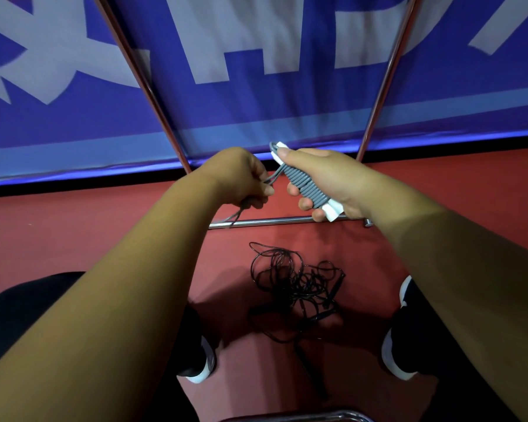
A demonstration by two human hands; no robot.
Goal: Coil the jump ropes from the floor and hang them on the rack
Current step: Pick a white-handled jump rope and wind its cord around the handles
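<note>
Right hand [323, 181] gripped the grey jump rope [305, 187], cord wound tight round its white handles, held above the rack's lower bar [275, 222]. Left hand [241, 178] pinched the loose grey cord end just beside it. Black jump rope [299, 287] lay tangled on the red floor [73, 233] between the person's shoes.

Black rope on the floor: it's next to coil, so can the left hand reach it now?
Probably not yet: the left hand pinches the loose end of the grey rope, whose wound bundle the right hand grips. The black rope lies uncovered below, between the shoes, so nothing else blocks it.
</note>
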